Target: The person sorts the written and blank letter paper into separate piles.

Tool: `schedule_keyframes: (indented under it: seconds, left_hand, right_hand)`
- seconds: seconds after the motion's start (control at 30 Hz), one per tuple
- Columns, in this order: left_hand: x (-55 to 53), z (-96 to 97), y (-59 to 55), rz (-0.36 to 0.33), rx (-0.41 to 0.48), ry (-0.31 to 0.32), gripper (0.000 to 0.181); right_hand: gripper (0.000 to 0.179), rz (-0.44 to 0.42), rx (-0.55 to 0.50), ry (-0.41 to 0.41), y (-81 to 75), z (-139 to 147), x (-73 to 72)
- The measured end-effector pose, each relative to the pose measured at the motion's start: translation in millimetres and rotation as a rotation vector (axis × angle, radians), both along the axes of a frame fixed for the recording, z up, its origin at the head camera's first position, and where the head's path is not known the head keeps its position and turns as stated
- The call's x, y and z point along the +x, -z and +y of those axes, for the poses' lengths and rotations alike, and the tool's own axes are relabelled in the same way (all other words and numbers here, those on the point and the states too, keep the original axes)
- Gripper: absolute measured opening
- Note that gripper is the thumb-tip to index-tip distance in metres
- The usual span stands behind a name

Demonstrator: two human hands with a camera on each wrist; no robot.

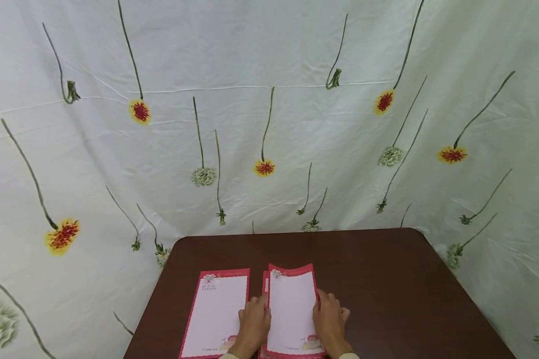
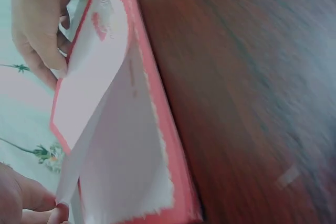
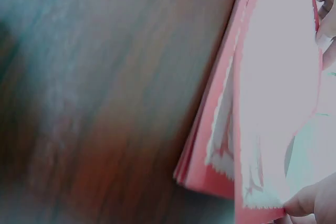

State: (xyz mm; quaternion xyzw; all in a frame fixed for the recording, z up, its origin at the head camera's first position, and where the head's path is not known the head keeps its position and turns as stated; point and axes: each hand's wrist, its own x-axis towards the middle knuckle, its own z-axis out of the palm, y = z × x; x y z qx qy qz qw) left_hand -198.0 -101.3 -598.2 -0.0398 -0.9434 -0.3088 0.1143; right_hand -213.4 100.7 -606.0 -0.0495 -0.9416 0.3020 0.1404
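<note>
A white sheet of paper with a red printed border (image 1: 292, 309) is held up slightly between my two hands, its top edge bowed. My left hand (image 1: 253, 321) pinches its left edge between thumb and finger, as the left wrist view shows. On the opposite edge, my right hand (image 1: 330, 319) grips the sheet with thumb and fingers. Below it lies a stack of similar red-bordered sheets (image 3: 210, 174), mostly covered by the held one. Another matching sheet (image 1: 220, 309) lies flat just left of my left hand.
A dark brown table (image 1: 400, 299) with rounded far corners carries the papers. Behind it and along the sides hangs a pale cloth (image 1: 233, 60) printed with long-stemmed flowers, close to the table's far edge.
</note>
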Motion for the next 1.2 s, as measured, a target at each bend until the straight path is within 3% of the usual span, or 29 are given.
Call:
schedule_keyframes:
  seconds: [0.3,0.5,0.8,1.2]
  left_hand:
    - [-1.4,24.2,-11.6,0.020,0.011,0.074,0.045]
    - [-4.8,46.2,-9.6,0.015,0.025,0.122,0.047]
    - [-6.8,81.5,-13.3,-0.048,-0.011,0.250,0.051]
    - [-0.6,112.9,-14.0,-0.170,-0.059,0.408,0.056]
  right_hand:
    - [0.030,0.011,-0.026,0.044,-5.9,26,-5.1]
    - [0.032,0.005,-0.031,0.092,-10.0,50,-6.4]
    - [0.036,-0.041,-0.054,0.155,-14.8,88,-4.7]
    - [0.035,-0.017,-0.056,0.224,-9.1,124,1.4]
